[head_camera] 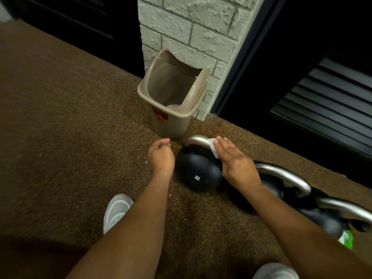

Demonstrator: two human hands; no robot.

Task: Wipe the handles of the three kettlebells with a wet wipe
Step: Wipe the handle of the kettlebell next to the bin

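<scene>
A: Where's the wet wipe?
B: Under the right hand, whose straight fingers press it flat on the silver handle of the 8KG kettlebell.
A: And the left hand?
B: Just left of that kettlebell, fingers curled, holding nothing I can see.
A: The others?
B: The second kettlebell sits right of the 8KG one, the third kettlebell beyond it, in a row.
A: Around them?
B: A beige bin stands just behind the 8KG kettlebell against a white brick pillar; a green packet lies by the third.
</scene>
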